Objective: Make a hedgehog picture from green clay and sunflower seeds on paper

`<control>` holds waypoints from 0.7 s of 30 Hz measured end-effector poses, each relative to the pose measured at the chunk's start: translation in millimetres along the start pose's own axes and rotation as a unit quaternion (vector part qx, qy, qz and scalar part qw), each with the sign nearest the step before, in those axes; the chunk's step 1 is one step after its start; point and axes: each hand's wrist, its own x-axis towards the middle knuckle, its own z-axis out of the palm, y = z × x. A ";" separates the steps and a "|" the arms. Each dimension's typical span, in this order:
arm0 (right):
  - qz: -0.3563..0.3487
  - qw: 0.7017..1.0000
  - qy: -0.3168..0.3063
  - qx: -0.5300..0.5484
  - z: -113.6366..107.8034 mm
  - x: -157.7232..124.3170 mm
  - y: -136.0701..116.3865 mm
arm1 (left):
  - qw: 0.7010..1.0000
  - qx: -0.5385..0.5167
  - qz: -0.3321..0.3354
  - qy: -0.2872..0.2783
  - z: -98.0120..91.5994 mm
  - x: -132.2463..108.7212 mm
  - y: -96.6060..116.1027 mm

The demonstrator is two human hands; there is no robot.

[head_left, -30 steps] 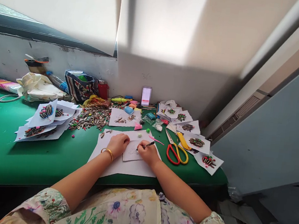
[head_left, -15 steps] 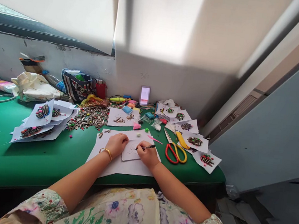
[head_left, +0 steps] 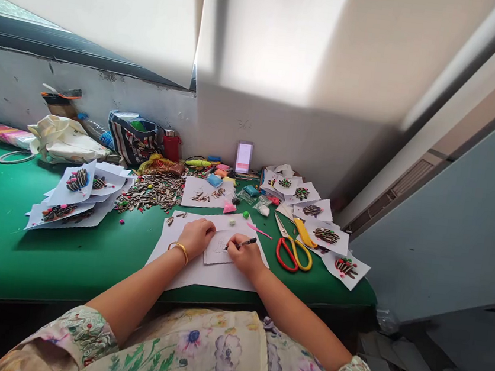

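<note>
A black pen is gripped in my right hand, its tip on a small white paper that carries a thin line drawing. The curled fingers of my left hand, with a gold bangle at the wrist, press at the small paper's left edge. Under both lie larger white sheets. Sunflower seeds rest on their upper left corner. Near the top edge are a green clay ball, a pale clay piece and a pink tool.
Red-and-yellow scissors and a yellow cutter lie right, beside cards decorated with seeds. More cards are stacked left. A seed pile, clay packs, a phone and bags stand at the back of the green table.
The whole view has shifted slightly, so things appear a little farther right. The pen stays on the small paper, with only slight motion of my right hand.
</note>
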 end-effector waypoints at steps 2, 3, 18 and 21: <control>0.004 1.000 0.003 0.001 -0.2 -0.3 0.7 | 1.000 -0.001 -0.003 -0.001 -0.3 -0.3 0.2; 0.007 1.000 0.004 0.000 -0.4 -0.4 0.8 | 1.000 -0.002 -0.004 -0.002 -0.4 -0.4 0.3; 0.000 1.000 0.001 -0.002 0.0 -0.3 0.9 | 1.000 -0.001 0.009 0.009 1.7 -0.8 -2.1; -0.010 1.000 -0.009 0.005 1.2 -0.9 1.3 | 1.000 0.000 0.008 0.009 2.6 -0.8 -2.6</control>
